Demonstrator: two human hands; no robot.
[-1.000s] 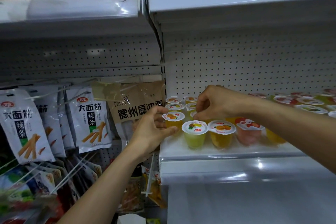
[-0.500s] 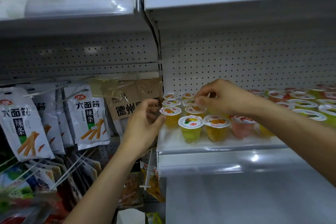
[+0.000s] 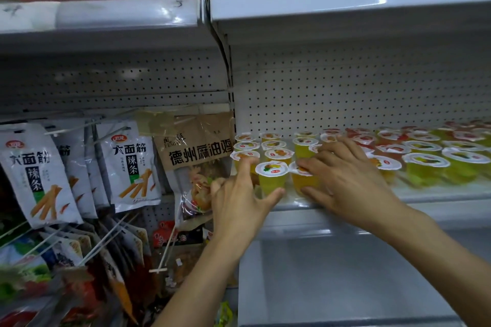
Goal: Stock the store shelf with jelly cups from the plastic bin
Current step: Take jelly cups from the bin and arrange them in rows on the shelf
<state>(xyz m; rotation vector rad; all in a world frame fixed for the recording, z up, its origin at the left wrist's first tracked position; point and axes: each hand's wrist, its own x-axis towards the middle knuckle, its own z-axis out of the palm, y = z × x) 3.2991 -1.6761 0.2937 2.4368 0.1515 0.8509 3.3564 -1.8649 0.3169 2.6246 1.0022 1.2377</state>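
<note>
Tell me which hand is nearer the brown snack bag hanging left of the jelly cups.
Left. The left hand sits just beside the brown snack bag, overlapping its lower right corner; the right hand lies farther right, across the front jelly cups.

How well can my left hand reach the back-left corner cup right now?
Probably yes, from above: the left hand touches that column's front cup, and nothing covers the corner cup. Two cups before it block a frontal grasp.
</note>
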